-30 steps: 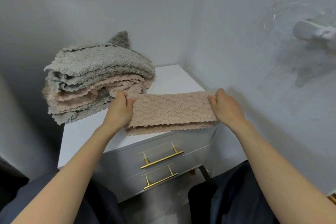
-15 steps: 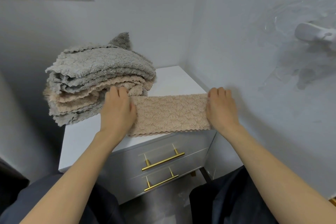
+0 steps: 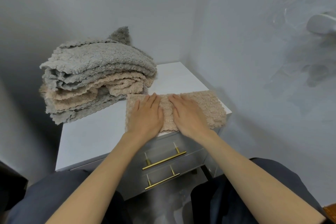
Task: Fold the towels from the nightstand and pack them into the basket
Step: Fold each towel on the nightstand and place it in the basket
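A beige towel (image 3: pixel 211 108), folded into a narrow strip, lies along the front right of the white nightstand top (image 3: pixel 91 132). My left hand (image 3: pixel 146 115) and my right hand (image 3: pixel 189 114) lie flat on its middle, side by side, fingers straight, pressing it down. Behind and to the left stands a stack of grey and beige towels (image 3: pixel 94 76), loosely folded. No basket is in view.
The nightstand sits in a corner, with walls behind and to the right. Its grey drawers carry two brass handles (image 3: pixel 164 162). A white fixture (image 3: pixel 321 24) juts from the right wall. My dark-trousered knees (image 3: pixel 236 196) flank the drawers.
Both hands slid inward from the ends of the beige towel to its middle and now lie flat, close together. The towel strip sits a little further right.
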{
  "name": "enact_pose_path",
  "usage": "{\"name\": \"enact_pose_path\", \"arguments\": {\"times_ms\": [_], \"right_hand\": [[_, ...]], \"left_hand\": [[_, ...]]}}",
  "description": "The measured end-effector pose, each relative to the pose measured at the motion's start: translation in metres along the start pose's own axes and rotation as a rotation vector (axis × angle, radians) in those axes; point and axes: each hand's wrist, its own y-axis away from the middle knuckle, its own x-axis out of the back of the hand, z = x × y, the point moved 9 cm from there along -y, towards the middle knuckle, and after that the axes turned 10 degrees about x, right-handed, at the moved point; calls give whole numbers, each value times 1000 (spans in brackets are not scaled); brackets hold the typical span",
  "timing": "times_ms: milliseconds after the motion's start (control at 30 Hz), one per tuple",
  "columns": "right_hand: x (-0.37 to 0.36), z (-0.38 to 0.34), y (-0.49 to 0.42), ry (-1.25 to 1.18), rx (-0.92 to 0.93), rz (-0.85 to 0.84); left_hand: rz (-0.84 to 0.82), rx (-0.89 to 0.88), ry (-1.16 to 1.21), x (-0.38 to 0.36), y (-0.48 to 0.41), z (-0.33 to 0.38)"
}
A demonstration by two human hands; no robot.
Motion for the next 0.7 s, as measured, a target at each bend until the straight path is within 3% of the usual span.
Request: {"name": "enact_pose_path", "arguments": {"times_ms": [300, 467, 600, 700], "right_hand": [[2, 55, 32, 51, -291, -115], [16, 66, 42, -2, -366, -128], [55, 45, 42, 186, -224, 134], [60, 38, 44, 84, -227, 157]], "left_hand": [[-134, 106, -64, 2, 2, -38], [-147, 143, -44, 10, 7, -45], [71, 96, -66, 34, 12, -33], [200, -37, 7, 50, 10, -12]]}}
